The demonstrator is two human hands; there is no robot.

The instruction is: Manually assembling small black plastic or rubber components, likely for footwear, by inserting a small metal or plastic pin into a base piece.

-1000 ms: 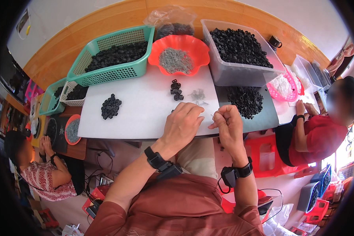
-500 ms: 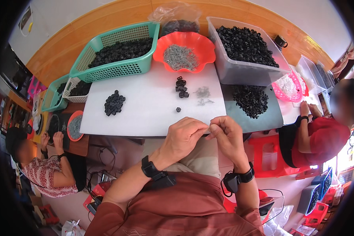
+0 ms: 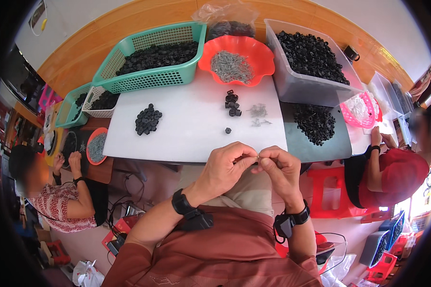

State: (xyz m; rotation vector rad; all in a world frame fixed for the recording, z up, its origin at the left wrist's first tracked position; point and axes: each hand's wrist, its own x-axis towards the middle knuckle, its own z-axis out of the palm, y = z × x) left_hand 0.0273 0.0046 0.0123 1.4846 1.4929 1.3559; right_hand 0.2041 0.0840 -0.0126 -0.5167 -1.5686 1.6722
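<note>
My left hand (image 3: 228, 166) and my right hand (image 3: 278, 168) meet fingertip to fingertip just off the near edge of the white work surface (image 3: 187, 119). Both are closed in a pinch around something too small to make out. On the surface beyond them lies a single small black plastic part (image 3: 228, 130). Farther back is a short cluster of black parts (image 3: 232, 105), with a few thin metal pins (image 3: 258, 111) to its right. A heap of small black parts (image 3: 148, 119) sits to the left.
Along the back stand a green basket (image 3: 153, 86) of black parts, a red scalloped bowl (image 3: 263, 62) of metal pins and a clear tub (image 3: 311, 88) of black pieces. Another black heap (image 3: 314, 125) lies on a dark mat. People work at left (image 3: 67, 205) and right (image 3: 392, 172).
The table and its contents have shifted slightly rightward in the picture. My hands stay almost in place, with their fingertips now closer together.
</note>
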